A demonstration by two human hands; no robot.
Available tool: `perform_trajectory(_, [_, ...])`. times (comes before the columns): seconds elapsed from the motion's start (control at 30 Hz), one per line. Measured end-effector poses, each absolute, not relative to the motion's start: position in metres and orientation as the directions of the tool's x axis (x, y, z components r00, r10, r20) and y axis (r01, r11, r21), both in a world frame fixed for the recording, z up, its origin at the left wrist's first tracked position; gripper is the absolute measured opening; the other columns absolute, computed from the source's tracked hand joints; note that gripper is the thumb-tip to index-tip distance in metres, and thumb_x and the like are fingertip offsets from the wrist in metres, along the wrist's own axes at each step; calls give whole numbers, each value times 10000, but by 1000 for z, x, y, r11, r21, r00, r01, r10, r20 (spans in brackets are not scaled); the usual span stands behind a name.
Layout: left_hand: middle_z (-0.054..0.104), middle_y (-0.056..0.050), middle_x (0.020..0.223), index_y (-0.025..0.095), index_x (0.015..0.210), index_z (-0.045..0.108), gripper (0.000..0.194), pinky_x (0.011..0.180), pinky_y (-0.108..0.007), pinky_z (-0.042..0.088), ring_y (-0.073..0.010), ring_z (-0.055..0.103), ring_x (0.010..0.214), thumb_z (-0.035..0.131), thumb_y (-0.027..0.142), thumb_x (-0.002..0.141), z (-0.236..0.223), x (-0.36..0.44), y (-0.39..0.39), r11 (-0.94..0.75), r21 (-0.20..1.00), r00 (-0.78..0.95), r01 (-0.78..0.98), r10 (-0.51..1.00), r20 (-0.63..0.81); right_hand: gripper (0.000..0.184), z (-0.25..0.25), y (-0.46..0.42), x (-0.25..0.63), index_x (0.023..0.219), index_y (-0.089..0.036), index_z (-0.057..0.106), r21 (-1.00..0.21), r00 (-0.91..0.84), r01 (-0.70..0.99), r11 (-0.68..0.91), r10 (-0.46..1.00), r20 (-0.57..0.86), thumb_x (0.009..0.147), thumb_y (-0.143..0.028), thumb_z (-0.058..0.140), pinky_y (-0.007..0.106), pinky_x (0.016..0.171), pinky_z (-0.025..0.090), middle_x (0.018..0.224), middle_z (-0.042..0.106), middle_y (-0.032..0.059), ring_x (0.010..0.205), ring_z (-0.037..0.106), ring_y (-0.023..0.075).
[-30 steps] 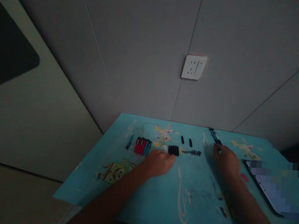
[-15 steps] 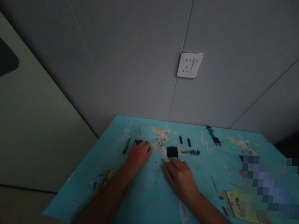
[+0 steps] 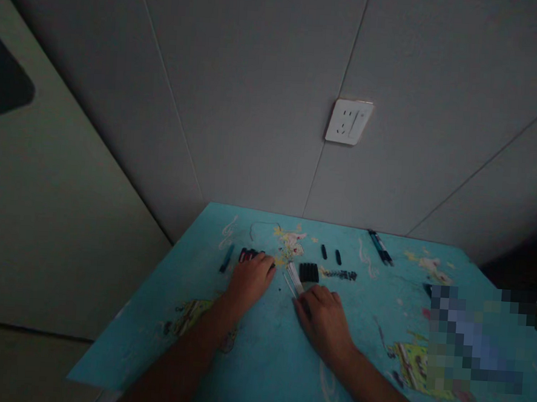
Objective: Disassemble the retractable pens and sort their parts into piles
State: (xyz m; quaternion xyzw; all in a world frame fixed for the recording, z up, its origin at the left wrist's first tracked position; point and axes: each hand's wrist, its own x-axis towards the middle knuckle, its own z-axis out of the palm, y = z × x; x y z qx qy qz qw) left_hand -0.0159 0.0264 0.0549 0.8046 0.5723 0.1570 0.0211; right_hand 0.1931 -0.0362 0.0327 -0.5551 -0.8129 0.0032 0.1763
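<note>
My left hand [image 3: 250,280] lies on the table, fingers over the right end of a row of dark pieces with some red [image 3: 247,256]. Its thumb is apart from the fingers, and the fingertips are partly hidden. My right hand [image 3: 325,316] is closed at the near end of several thin white sticks [image 3: 293,275] that look like pen refills. One thin white stick [image 3: 289,285] stands off to the left of the bunch, its lower end at my right fingertips. Just beyond that hand sits a row of short black tubes [image 3: 309,272].
Small dark parts [image 3: 342,275] lie in a line right of the tubes. Two dark short pieces [image 3: 338,257] lie farther back. Pens [image 3: 380,248] rest near the wall, and a blue-black pen part [image 3: 227,258] lies left. A socket [image 3: 349,122] is on the wall above the blue table [image 3: 258,370].
One white stick has separated leftward from the bunch at my right fingertips. My left hand stays almost in place. The view has tilted slightly.
</note>
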Motion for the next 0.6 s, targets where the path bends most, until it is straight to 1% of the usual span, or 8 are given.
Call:
perform_trajectory(0.17, [668, -67, 1109, 232, 1201, 597, 274, 864, -340, 459, -220, 648, 977, 416, 329, 1019, 63, -12, 24, -362, 253, 272, 897, 904, 328, 140, 34, -37, 191, 864, -220, 643, -181, -321, 910, 373, 910, 264, 965, -257, 554, 396, 790, 396, 898, 634, 57, 863, 578, 251])
perform_trajectory(0.3, [679, -71, 1100, 226, 1211, 594, 258, 908, -332, 462, -213, 644, 1006, 460, 313, 1009, 64, -10, 22, -480, 355, 275, 802, 825, 494, 123, 30, -37, 190, 888, -217, 646, -196, -318, 907, 373, 911, 262, 967, -241, 555, 386, 786, 411, 897, 633, 59, 861, 580, 248])
perform_trajectory(0.37, [682, -76, 1089, 225, 1219, 595, 256, 914, -331, 469, -212, 644, 1008, 486, 291, 997, 63, -10, 22, -542, 398, 277, 740, 785, 554, 116, 28, -36, 192, 905, -212, 643, -216, -316, 900, 378, 909, 273, 970, -240, 552, 387, 795, 414, 907, 636, 65, 863, 579, 248])
perform_trajectory(0.43, [680, -80, 1088, 229, 1225, 600, 261, 903, -329, 478, -211, 644, 998, 508, 275, 985, 63, -10, 21, -577, 450, 259, 682, 766, 589, 108, 28, -35, 195, 920, -204, 635, -253, -311, 887, 386, 906, 288, 973, -233, 545, 390, 802, 414, 924, 643, 70, 871, 579, 249])
perform_trajectory(0.5, [678, -79, 1074, 233, 1201, 618, 251, 856, -312, 494, -200, 645, 944, 534, 266, 968, 64, -8, 19, -588, 531, 200, 610, 762, 615, 114, 28, -34, 200, 918, -200, 625, -309, -298, 869, 386, 908, 296, 977, -226, 530, 391, 795, 415, 915, 649, 70, 861, 580, 249])
perform_trajectory(0.57, [676, -70, 1029, 233, 1142, 647, 218, 792, -288, 501, -181, 638, 861, 575, 268, 939, 65, -6, 18, -567, 642, 87, 517, 781, 619, 139, 30, -32, 206, 908, -201, 620, -385, -263, 848, 365, 919, 294, 983, -229, 507, 391, 783, 422, 875, 650, 64, 832, 582, 247])
perform_trajectory(0.6, [672, -64, 1003, 230, 1115, 654, 205, 762, -275, 502, -171, 632, 825, 597, 275, 924, 65, -5, 17, -537, 711, 19, 454, 803, 595, 151, 31, -31, 210, 911, -202, 621, -432, -236, 832, 347, 927, 291, 986, -237, 496, 391, 780, 429, 862, 649, 64, 822, 585, 245])
